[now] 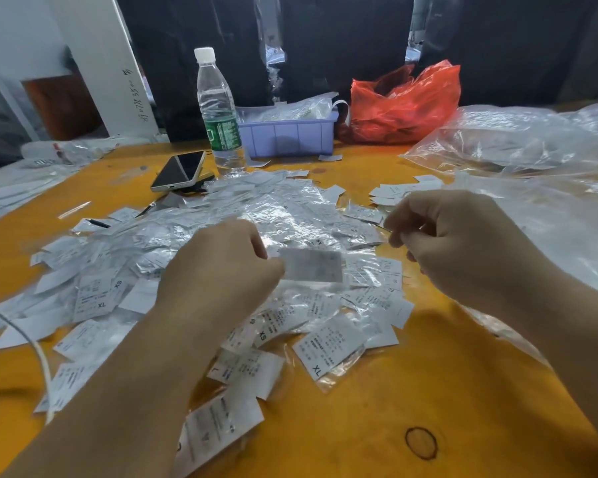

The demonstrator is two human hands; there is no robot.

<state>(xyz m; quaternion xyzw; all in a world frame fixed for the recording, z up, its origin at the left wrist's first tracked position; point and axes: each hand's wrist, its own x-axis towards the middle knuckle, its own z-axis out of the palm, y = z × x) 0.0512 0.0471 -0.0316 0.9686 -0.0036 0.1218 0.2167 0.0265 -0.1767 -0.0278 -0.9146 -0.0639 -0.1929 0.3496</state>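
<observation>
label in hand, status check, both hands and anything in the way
Left hand pinches the label, held above the label pile. Right hand fingers curled, hold unclear. Phone and bottle sit behind the pile, out of the way.

Both bare forearms reach forward, well apart. The left hand (218, 270) is knuckles-up, its curled fingers pinching a label (311, 265) by one edge. The right hand (463, 243) curls its fingers (399, 236) inward; what they hold is unclear.

A garment packing workshop: size labels (97, 298) in clear sleeves heaped on an orange worktable (463, 391), plastic bags (518, 139), a parts bin (287, 134)
</observation>
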